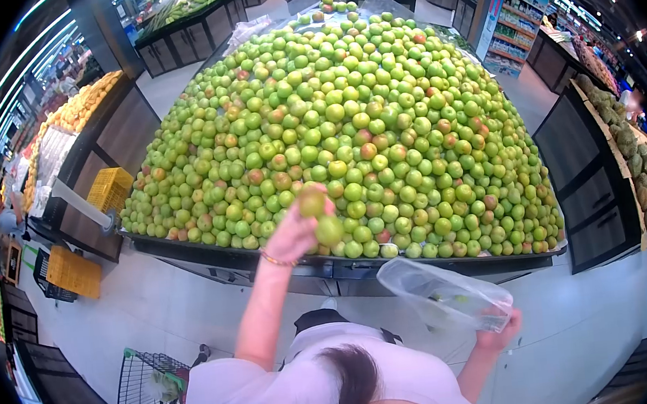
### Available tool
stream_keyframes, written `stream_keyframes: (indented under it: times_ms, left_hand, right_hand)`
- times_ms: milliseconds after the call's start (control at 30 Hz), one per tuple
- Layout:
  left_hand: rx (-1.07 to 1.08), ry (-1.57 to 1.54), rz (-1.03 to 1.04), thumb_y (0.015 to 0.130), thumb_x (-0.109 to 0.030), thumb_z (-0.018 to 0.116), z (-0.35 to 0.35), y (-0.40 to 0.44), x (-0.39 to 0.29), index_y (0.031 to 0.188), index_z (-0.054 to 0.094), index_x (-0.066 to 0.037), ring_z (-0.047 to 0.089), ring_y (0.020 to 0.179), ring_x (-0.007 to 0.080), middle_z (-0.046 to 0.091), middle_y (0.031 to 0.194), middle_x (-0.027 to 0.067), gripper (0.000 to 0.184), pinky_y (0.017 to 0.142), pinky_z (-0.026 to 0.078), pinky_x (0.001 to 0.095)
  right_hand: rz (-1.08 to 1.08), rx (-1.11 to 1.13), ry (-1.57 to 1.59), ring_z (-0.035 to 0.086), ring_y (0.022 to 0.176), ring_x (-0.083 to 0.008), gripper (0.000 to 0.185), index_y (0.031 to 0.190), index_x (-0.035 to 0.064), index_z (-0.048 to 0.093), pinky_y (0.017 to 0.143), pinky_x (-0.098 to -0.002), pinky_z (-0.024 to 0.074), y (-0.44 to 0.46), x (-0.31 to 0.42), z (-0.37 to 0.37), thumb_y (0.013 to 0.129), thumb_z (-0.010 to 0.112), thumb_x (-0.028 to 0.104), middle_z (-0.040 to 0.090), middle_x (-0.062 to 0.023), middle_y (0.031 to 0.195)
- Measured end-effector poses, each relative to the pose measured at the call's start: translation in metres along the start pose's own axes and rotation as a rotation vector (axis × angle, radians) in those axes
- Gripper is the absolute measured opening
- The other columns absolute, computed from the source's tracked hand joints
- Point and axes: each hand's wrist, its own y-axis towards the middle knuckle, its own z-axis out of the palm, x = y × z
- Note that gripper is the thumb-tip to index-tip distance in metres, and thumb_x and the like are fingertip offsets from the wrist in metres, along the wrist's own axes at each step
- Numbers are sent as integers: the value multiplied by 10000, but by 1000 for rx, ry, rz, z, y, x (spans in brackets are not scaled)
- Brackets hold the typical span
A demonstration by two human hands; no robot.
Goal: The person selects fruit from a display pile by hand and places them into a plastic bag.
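A large sloping heap of green fruits (332, 124), some with a red blush, fills the stand in front of me. At its front edge my left hand (294, 234), with a band round the wrist, is closed on two fruits, a reddish one (311, 202) above a green one (329, 231). Lower right, my right hand (501, 326) grips a clear plastic bag (446, 287) by one end. The bag hangs in front of the stand, its wide end towards the heap, with a few small green pieces or fruits faintly visible through it.
A wire shopping cart (144, 398) holding some items stands at lower left. Yellow crates (74, 274) sit beside a stand of yellow-orange fruit (88, 103) on the left. At the right is a stand of large greenish-brown produce (626, 145). Shelves (512, 28) stand behind.
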Motion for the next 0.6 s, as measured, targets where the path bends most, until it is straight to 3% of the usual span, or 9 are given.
stream_keyframes:
  times_ms: [33,100,200,333,433,500,600]
  left_hand:
    - [-31,13,68,751,-162,643,-21,11,-15,1204,326,-100,553,864,201,484,948,60,556,660,514,312]
    - [-313,35,115,794,-139,589,-47,29,-54,1202,364,-111,537,917,204,489,1025,67,467,684,524,371]
    - [-627,73,168,790,-168,605,-99,70,-100,1113,410,-104,538,889,189,508,1029,63,383,614,519,315]
    - [-655,534,214,751,-171,642,-138,122,-152,1149,425,-131,532,881,130,522,1025,23,455,545,474,249]
    - [-662,733,131,722,-191,668,-167,165,-177,1154,429,-113,547,843,119,541,1009,19,500,520,468,240]
    - [-625,851,116,707,-230,677,-205,201,-188,1159,424,-96,556,827,131,557,979,41,536,521,477,246]
    - [-667,1396,-33,709,-283,655,-239,249,-203,1181,406,-78,573,809,201,525,1056,104,573,594,497,308]
  right_hand:
    - [-10,-14,46,354,456,-100,104,641,104,415,436,-255,329,1,1,3,716,412,177,369,15,522]
    - [-92,-131,30,364,477,-92,82,671,100,419,444,-247,328,0,-6,28,720,412,166,384,17,551]
    - [-172,-204,37,365,501,-83,60,699,95,421,445,-240,317,9,-18,35,724,414,149,398,15,584]
    - [-197,-113,97,345,494,-89,53,701,94,424,433,-237,295,13,-38,46,728,408,137,386,8,578]
    - [-237,-196,100,317,484,-95,58,693,94,415,425,-243,273,15,-53,52,728,407,140,360,5,565]
    - [-244,-257,121,301,478,-95,62,679,98,404,420,-243,263,13,-60,58,728,404,137,342,5,555]
    - [-259,-301,136,287,474,-96,76,663,104,394,417,-247,253,9,-69,69,728,402,141,318,4,541]
